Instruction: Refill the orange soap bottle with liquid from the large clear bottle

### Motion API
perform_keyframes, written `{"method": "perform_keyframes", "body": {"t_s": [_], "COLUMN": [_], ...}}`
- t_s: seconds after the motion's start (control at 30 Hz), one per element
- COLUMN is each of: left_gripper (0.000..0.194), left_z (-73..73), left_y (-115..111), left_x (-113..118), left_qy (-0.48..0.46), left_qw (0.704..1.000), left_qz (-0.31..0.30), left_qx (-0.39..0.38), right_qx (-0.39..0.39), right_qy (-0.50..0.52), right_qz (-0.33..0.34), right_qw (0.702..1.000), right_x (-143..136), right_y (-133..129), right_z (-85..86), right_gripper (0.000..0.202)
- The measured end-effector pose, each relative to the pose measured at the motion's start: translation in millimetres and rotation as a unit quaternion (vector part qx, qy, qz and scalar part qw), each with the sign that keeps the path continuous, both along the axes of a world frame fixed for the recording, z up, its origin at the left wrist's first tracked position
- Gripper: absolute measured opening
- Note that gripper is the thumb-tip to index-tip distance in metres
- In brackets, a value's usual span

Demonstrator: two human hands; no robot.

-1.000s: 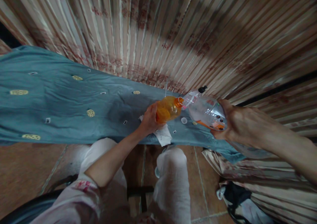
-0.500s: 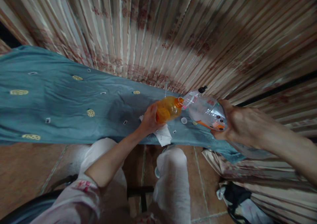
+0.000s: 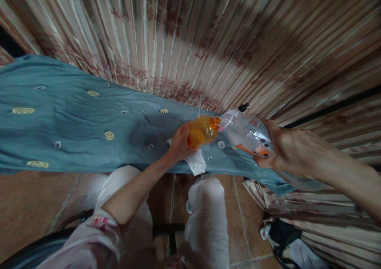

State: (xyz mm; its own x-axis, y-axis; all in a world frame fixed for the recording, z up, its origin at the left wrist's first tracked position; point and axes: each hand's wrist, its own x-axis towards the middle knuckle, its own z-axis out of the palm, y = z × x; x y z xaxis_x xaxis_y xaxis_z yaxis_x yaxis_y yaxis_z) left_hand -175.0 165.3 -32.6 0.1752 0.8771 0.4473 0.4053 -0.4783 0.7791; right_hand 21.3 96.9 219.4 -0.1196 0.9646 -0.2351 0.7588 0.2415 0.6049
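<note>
My left hand (image 3: 179, 143) is wrapped round an orange translucent bottle (image 3: 205, 130), its neck pointing right. In my right hand (image 3: 282, 146) is a large clear plastic bottle (image 3: 248, 136), tilted so its mouth meets the neck of the orange one. An orange and silver label shows on the clear bottle near my fingers. Behind the two necks stands a clear bottle with a black pump top (image 3: 243, 107). A white cap (image 3: 221, 145) lies on the cloth below the necks. Beneath my left hand is a crumpled white tissue (image 3: 196, 162).
A teal cloth with pineapple prints (image 3: 77, 134) covers the long narrow surface. Pleated floral curtains (image 3: 178, 43) hang along its far side and at the right. Below are my knees, the tiled floor (image 3: 241, 237) and a dark bag with cloth (image 3: 287, 237) at lower right.
</note>
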Motion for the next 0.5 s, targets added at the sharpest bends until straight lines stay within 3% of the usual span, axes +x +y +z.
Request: {"method": "perform_keyframes", "body": {"t_s": [0.5], "left_gripper": [0.098], "left_z": [-2.0], "left_y": [1.2], "left_x": [0.1], "left_qy": [-0.010], "left_qw": [1.000], "left_qz": [-0.007], "left_qx": [0.003], "right_qx": [-0.010], "right_qy": [-0.002], "right_qz": [-0.012], "right_qw": [1.000], "right_x": [-1.8], "right_y": [-0.3], "right_z": [1.5], "right_gripper": [0.063]}}
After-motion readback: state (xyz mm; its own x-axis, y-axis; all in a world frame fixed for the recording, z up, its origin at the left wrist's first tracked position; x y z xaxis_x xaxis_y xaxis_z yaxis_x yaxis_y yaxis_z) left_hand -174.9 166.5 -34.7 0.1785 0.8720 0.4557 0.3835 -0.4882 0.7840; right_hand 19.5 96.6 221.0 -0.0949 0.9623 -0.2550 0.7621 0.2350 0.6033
